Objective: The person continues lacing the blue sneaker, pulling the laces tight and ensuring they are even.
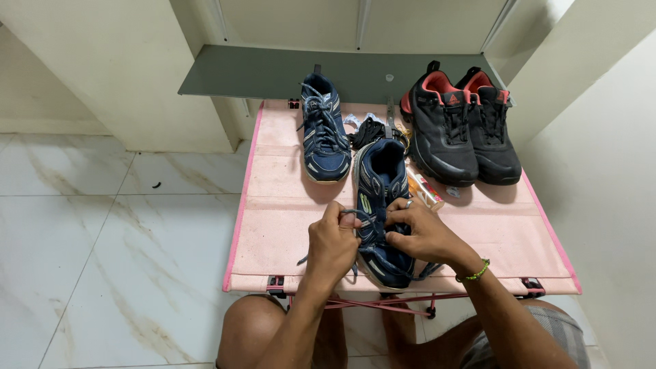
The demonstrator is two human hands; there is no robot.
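At the bottom of the frame, bare knees and grey checked shorts showed below the table's front edge, with thin red frame rods crossing between them. Both forearms rose from there toward the centre. The left hand was closed with its fingertips pinched on a dark lace, and the right hand was likewise closed, its fingers pinching the lacing at the shoe's midline; a silver ring sat on one finger and a green beaded bracelet circled the wrist. Between the hands lay the near shoe, a navy mesh trainer with grey curved overlays and a pale sole, toe toward the bottom of the frame and its padded collar open toward the top. It rested at the lower centre of the table, a pink fabric surface with stitched panel seams and a brighter pink border.

Just right of the shoe lay a small clear tube with an orange-red tint. Above it sat a dark crumpled bundle. Upper centre-left stood the second shoe, matching navy, fully laced. In the upper right, two black shoes with coral-red linings stood side by side, touching. Behind them ran a flat grey-green ledge between cream walls, and glossy veined marble tiles filled the left.
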